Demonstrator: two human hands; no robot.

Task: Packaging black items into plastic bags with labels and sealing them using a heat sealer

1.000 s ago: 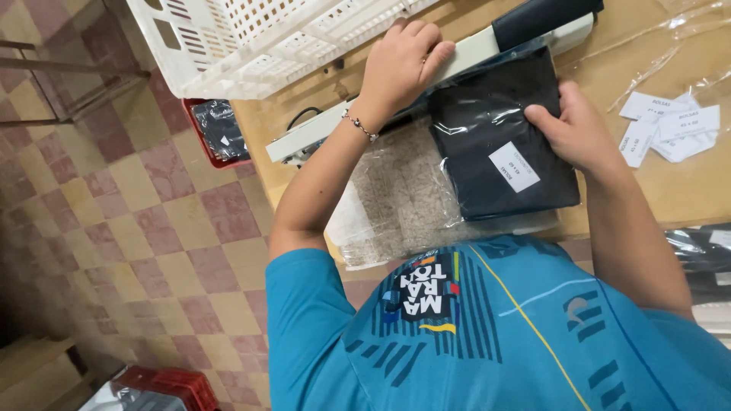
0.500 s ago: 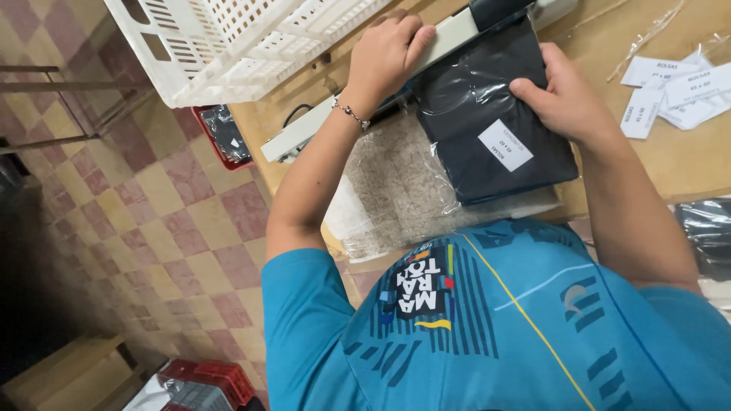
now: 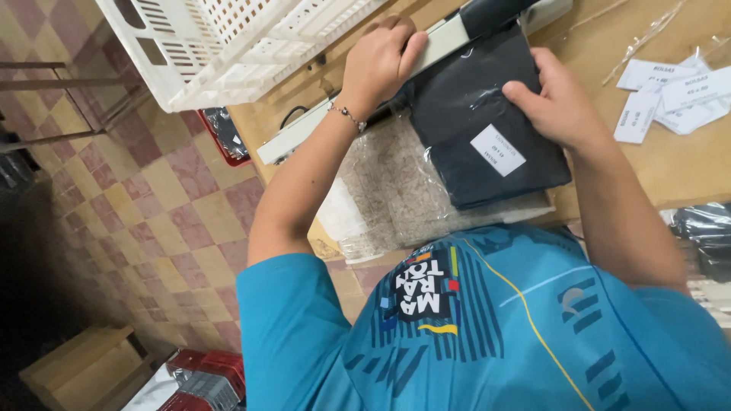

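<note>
a: your left hand (image 3: 378,62) covers part of the pale sealer bar (image 3: 445,46), so you can't tell whether it's pressed flat. the bar's black handle (image 3: 495,11) runs off the top edge.

b: and your right hand (image 3: 560,103)?

a: its fingertips hide the upper edge of the dark bagged item (image 3: 480,125). your own blue shirt (image 3: 487,327) blocks the near edge of the worktop (image 3: 685,164).

b: the white crate (image 3: 228,46)?

a: cut off at the top. the print on the paper slips (image 3: 666,99) is too small to make out.
</note>
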